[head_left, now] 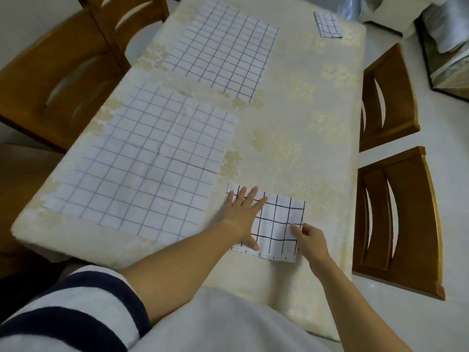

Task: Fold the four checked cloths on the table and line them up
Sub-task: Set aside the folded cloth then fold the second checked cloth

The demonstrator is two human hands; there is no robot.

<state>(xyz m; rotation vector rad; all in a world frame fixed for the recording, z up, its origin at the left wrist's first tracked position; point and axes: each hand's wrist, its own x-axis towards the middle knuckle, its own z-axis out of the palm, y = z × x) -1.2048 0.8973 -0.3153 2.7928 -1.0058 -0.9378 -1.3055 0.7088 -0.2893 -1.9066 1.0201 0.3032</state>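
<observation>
**Partly folded checked cloth** (279,224): black grid on white, lying on the near right part of the worktop (304,123), which is covered by a cream tablecloth with a pale floral pattern. Along the cloth's near edge a lower layer shows just past the upper one.

**Left hand** (242,215): laid flat on the left part of this cloth. The fingers are straight and fanned towards the far edge, and the thumb points towards the near edge. The grip is spread and closes on nothing.

**Right hand** (312,241): at the cloth's right edge, close to the near right corner. The grip pinches that edge between the thumb and curled fingers.

**Large unfolded cloth** (142,168): spread flat on the near left of the worktop, with faint crease lines crossing at its middle. It lies near the partly folded cloth, with a strip of tablecloth between them.

**Second unfolded cloth** (220,47): spread flat farther along the worktop, beyond the large unfolded cloth and apart from it.

**Small folded cloth** (328,24): a compact rectangle by the far right corner of the worktop, well apart from the other three.

**Surroundings**: A white and dark striped sleeve (76,308) covers the left upper arm, and both forearms are bare. Two wooden chairs stand along the right side, one nearer (406,219) and one farther (390,97). More wooden chairs (63,80) stand along the left side. The items at the upper right are too blurred to identify.
</observation>
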